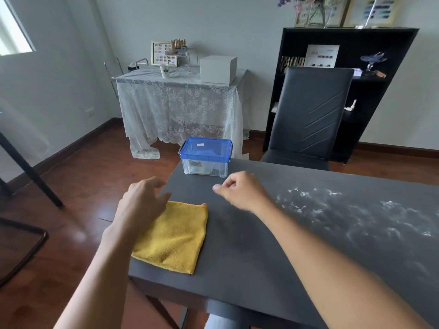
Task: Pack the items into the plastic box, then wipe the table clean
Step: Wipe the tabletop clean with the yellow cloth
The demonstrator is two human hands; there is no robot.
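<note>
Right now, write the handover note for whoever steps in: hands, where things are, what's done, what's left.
Left hand: fingers spread, holding nothing, over the far left corner of the yellow cloth; I cannot tell if it touches it.
Right hand: fingers loosely curled, holding nothing, over the table in front of the plastic box.
Box: at the table's far left corner, blue lid on, some items visible inside.
Cloth: folded flat by the table's left edge.
Done: packing looks finished; no loose items on the visible table.
Left: white powder smeared across the right side; pick up the cloth and wipe it.
</note>
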